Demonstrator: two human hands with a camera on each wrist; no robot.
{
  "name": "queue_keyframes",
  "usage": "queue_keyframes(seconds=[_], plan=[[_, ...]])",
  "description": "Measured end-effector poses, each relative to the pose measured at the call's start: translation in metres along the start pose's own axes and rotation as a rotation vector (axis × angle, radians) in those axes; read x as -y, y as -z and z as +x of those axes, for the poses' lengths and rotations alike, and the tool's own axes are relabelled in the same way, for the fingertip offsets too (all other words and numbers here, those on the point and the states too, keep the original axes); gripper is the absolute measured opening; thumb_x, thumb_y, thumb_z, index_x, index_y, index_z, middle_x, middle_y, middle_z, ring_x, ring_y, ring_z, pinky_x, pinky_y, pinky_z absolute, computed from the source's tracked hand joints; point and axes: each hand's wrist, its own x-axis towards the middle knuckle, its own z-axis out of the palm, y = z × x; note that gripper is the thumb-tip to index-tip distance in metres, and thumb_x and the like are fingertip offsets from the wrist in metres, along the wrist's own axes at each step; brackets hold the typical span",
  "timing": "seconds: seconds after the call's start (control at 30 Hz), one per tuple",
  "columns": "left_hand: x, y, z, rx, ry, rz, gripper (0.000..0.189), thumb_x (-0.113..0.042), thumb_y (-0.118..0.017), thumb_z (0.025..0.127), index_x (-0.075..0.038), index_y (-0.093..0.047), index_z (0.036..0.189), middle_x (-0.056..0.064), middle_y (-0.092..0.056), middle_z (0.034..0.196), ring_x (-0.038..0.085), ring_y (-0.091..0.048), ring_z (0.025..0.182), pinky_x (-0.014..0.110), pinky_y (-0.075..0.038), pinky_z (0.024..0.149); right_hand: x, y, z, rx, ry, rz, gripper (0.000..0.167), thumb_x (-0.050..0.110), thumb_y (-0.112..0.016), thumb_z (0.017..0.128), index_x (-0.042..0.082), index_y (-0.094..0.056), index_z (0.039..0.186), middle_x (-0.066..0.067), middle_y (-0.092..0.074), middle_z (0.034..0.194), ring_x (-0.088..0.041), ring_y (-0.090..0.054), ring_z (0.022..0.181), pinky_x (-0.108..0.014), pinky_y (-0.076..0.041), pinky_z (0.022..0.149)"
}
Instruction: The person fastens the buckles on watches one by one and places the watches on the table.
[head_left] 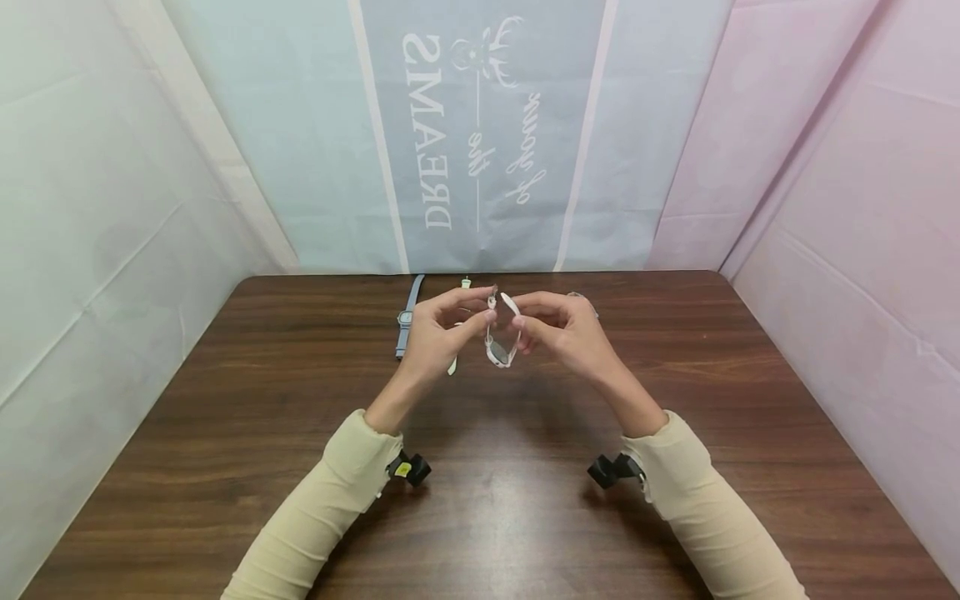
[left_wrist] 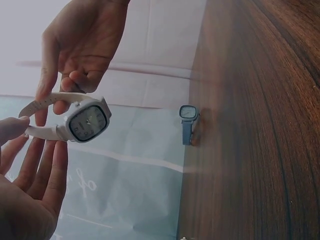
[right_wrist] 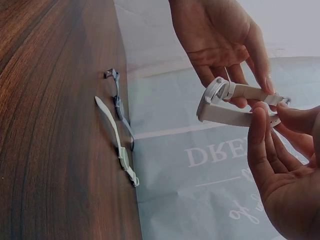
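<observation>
Two hands (head_left: 435, 332) (head_left: 573, 333) pinching one white watch (head_left: 498, 353) by its strap (right_wrist: 230, 115), dial (left_wrist: 89, 123) face visible in left wrist view, edge-on in right

Brown wood-grain table (head_left: 510, 533), light-blue watch (head_left: 405, 318), pale green watch (right_wrist: 124, 157) beside it, darker blue watch (left_wrist: 188, 113) apart

White watch (left_wrist: 89, 123), dial lettering (left_wrist: 83, 126) illegible, left sleeve (head_left: 315, 500) cut off

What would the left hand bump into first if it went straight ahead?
Probably the white wristwatch, whose strap the left hand pinches; then the right hand, though how deep each sits is unclear.
</observation>
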Motion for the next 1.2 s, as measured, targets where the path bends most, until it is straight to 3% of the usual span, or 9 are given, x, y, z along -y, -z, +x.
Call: queue_keyframes(seconds=[0.23,0.4,0.5,0.63,0.7,0.9,1.2], plan=[[0.0002,-0.0005,0.0001,0.021,-0.004,-0.031,0.031,-0.005,-0.076,0.093,-0.005,-0.074,0.124,0.018,-0.073,0.101,0.014,-0.073,0.085,0.051,-0.064,0.079,-0.0005,-0.0001,0.0001,0.005,-0.001,-0.021,0.022,0.0,-0.071,0.094,-0.005,-0.073,0.116,-0.022,-0.072,0.073,-0.017,-0.068,0.059,-0.036,-0.062,0.059],[0.001,-0.0005,-0.0004,0.018,-0.013,-0.019,0.029,-0.005,-0.076,0.092,-0.004,-0.075,0.122,0.02,-0.074,0.1,0.013,-0.072,0.083,0.059,-0.062,0.079,-0.0023,-0.0005,-0.0002,0.003,0.007,-0.008,0.021,-0.001,-0.07,0.094,-0.006,-0.072,0.115,-0.031,-0.071,0.08,-0.017,-0.069,0.059,-0.04,-0.062,0.059],[0.0014,-0.0002,-0.0004,0.015,-0.023,-0.012,0.029,-0.005,-0.076,0.092,-0.003,-0.075,0.121,0.019,-0.074,0.098,0.013,-0.072,0.082,0.052,-0.064,0.077,-0.0028,-0.0004,-0.0005,-0.002,0.002,-0.006,0.02,0.0,-0.07,0.095,-0.004,-0.073,0.114,-0.032,-0.071,0.082,-0.018,-0.069,0.059,-0.044,-0.062,0.06],[0.0009,0.0002,-0.0005,0.014,-0.031,-0.002,0.028,-0.004,-0.076,0.092,-0.003,-0.075,0.12,0.016,-0.074,0.095,0.011,-0.072,0.079,0.034,-0.064,0.071,-0.0017,-0.0006,-0.0007,-0.009,0.002,0.003,0.019,0.0,-0.071,0.095,-0.003,-0.071,0.114,-0.012,-0.076,0.081,-0.022,-0.069,0.06,-0.042,-0.062,0.06],[0.0009,0.0,-0.0006,0.017,-0.029,0.0,0.028,-0.004,-0.076,0.092,-0.003,-0.075,0.12,0.014,-0.074,0.094,0.011,-0.071,0.078,0.029,-0.062,0.069,-0.0012,-0.0011,-0.0009,-0.013,0.0,0.026,0.02,0.0,-0.071,0.095,-0.003,-0.068,0.114,-0.011,-0.077,0.083,-0.024,-0.069,0.061,-0.038,-0.062,0.059],[0.0023,-0.0011,-0.0007,0.031,-0.028,-0.004,0.028,-0.001,-0.076,0.09,-0.001,-0.075,0.118,0.013,-0.073,0.091,0.013,-0.068,0.072,0.028,-0.059,0.065,-0.0011,-0.0021,-0.0016,-0.027,-0.012,0.078,0.031,-0.003,-0.069,0.095,-0.006,-0.055,0.122,-0.035,-0.072,0.095,-0.025,-0.068,0.06,-0.034,-0.061,0.059],[0.0024,-0.0006,-0.0012,0.05,-0.021,0.009,0.027,-0.004,-0.077,0.09,-0.005,-0.076,0.117,0.011,-0.073,0.09,0.013,-0.067,0.069,0.024,-0.056,0.062,-0.0014,-0.0028,-0.0013,-0.019,0.042,0.048,0.037,-0.004,-0.068,0.095,-0.002,-0.058,0.13,-0.035,-0.072,0.092,-0.02,-0.066,0.059,-0.034,-0.061,0.059]])
